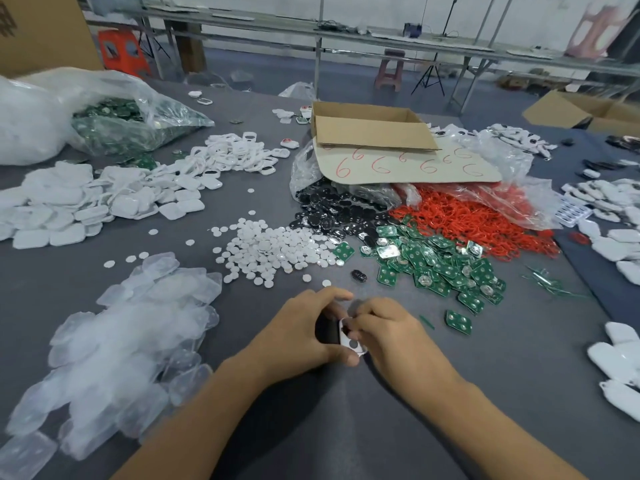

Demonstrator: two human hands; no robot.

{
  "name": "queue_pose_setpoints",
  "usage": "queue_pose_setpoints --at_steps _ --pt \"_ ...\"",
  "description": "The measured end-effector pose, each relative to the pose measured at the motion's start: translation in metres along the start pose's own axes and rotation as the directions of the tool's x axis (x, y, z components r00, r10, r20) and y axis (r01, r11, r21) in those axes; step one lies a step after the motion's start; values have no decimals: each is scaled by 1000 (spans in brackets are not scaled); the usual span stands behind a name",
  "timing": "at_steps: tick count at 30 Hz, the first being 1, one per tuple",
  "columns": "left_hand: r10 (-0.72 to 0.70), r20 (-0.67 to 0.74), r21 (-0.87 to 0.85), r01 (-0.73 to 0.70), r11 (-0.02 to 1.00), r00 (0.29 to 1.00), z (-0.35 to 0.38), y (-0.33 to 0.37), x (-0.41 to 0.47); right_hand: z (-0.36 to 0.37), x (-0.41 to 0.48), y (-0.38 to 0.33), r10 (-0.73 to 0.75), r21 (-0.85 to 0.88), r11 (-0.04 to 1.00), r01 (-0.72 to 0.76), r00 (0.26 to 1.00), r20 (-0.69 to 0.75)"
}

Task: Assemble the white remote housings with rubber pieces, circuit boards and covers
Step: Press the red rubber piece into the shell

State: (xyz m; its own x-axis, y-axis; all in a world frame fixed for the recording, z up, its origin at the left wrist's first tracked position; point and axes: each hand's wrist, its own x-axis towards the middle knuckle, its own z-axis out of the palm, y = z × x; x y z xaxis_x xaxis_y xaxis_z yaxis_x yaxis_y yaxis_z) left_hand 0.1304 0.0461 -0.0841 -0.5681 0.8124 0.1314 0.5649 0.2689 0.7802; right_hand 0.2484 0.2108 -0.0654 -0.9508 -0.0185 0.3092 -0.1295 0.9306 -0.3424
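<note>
My left hand (304, 327) and my right hand (388, 327) meet just above the grey table, both curled round one small white remote housing (351, 341) with round button holes. A dark piece shows in my left palm beside it. Green circuit boards (436, 265) lie in a heap ahead to the right. White round discs (273, 247) are scattered ahead. White covers (86, 202) are piled at the left, with white housing frames (235, 154) behind them. Black rubber pieces (329, 209) and red rubber pieces (474, 220) spill from bags.
Clear plastic shells (121, 341) are heaped at my near left. An open cardboard box (370, 129) sits on a card marked with red sixes. A bag of green boards (121, 126) stands far left. More white parts (620, 368) lie at the right edge.
</note>
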Motion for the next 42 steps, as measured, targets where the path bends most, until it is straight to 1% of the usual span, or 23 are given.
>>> queue_pose_setpoints --at_steps 1,2,3,5,7,9,10,11,13,14,16,19,20,23,25,26,29,30,32,34,36,39,42 --pt "2 -11 -11 -2 1000 1000 1 0 -1 2 -1 2 34 49 998 -33 999 -17" --pt "8 -22 -19 -8 1000 1000 1 0 -1 2 1 4 108 131 986 -103 994 -31" --pt "12 -30 -28 -13 1000 999 2 -1 -1 0 4 6 220 234 950 -209 975 -20" --pt "18 -42 -54 -20 998 999 3 -1 -1 -5 15 9 433 416 795 -441 893 119" --pt "28 -52 -78 -32 996 998 4 0 0 -11 28 12 506 536 613 -580 810 298" --pt "42 -72 -92 -49 995 996 4 1 0 -20 40 15 489 552 493 -673 739 464" --pt "50 -84 -98 -58 994 995 5 1 -1 -25 45 16 460 510 477 -715 698 549" --pt "57 -93 -103 -66 992 994 6 1 -1 -30 49 17 428 449 499 -741 661 616" --pt "74 -107 -111 -86 990 992 7 1 -1 -37 55 19 388 362 546 -756 611 690" --pt "83 -110 -117 -96 988 990 7 1 -2 -38 56 20 378 357 531 -768 592 712" --pt "99 -114 -126 -114 985 988 7 1 -2 -36 53 21 359 388 461 -798 567 741" --pt "116 -127 -118 -131 984 985 7 0 -2 -29 43 16 328 488 372 -790 603 727" --pt "119 -132 -124 -136 983 984 7 0 -3 -27 40 14 337 518 370 -771 631 699" --pt "123 -142 -128 -141 982 982 7 0 -3 -22 34 8 428 566 472 -676 737 523" --pt "113 -142 -127 -132 983 983 6 0 -4 -19 31 4 452 585 522 -621 783 427" --pt "109 -143 -126 -127 984 984 6 0 -4 -17 28 2 461 581 554 -597 801 383" --pt "82 -139 -141 -102 985 987 6 0 -3 -6 18 -6 472 499 698 -514 854 220" --pt "68 -134 -158 -89 983 989 6 0 -3 -5 15 -8 461 489 719 -493 866 194" --pt "47 -116 -189 -69 980 992 6 1 -2 -8 15 -7 431 543 686 -485 871 234" --pt "36 -94 -214 -55 975 995 6 3 -3 -14 18 -4 378 583 636 -505 863 336" --pt "31 -91 -221 -51 974 995 6 3 -3 -16 22 -5 358 546 661 -515 856 374" --pt "31 -104 -224 -53 973 994 5 3 -4 -9 23 -8 453 407 737 -539 842 294" --pt "29 -117 -222 -55 974 993 6 2 -4 -3 22 -11 537 328 749 -576 817 210"
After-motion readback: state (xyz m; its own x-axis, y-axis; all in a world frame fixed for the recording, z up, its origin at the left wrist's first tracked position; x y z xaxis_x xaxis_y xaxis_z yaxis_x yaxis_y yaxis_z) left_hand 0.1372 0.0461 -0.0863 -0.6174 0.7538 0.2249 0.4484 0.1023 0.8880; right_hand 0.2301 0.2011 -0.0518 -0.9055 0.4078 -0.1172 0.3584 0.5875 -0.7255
